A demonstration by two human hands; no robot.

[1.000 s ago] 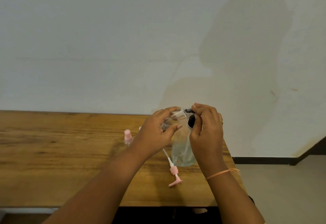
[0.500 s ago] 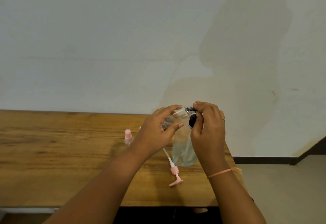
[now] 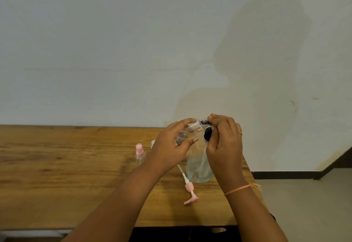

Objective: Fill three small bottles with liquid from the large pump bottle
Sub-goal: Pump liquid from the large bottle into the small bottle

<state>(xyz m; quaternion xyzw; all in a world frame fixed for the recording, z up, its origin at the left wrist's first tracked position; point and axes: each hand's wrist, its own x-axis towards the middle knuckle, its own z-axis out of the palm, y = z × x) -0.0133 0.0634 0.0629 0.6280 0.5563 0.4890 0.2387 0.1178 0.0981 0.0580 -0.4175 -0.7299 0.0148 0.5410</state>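
My left hand (image 3: 171,146) grips a small clear bottle (image 3: 190,127), held on its side above the table. My right hand (image 3: 224,142) pinches the small black top (image 3: 204,122) at that bottle's mouth. A round black piece (image 3: 207,136) shows just below, against my right thumb; I cannot tell what it belongs to. The large clear bottle (image 3: 199,165) stands on the wooden table (image 3: 66,175) under my hands, without its pump. Its pink pump head with white tube (image 3: 188,187) lies in front of it. A small bottle with a pink spray cap (image 3: 139,152) stands to the left.
Another small bottle top (image 3: 153,142) peeks out behind my left wrist. A white wall runs along the table's far edge. The table's right edge lies just right of the large bottle, with grey floor (image 3: 304,203) beyond.
Both hands have lifted slightly with the small bottle. My right fingers have shifted a little on the black top.
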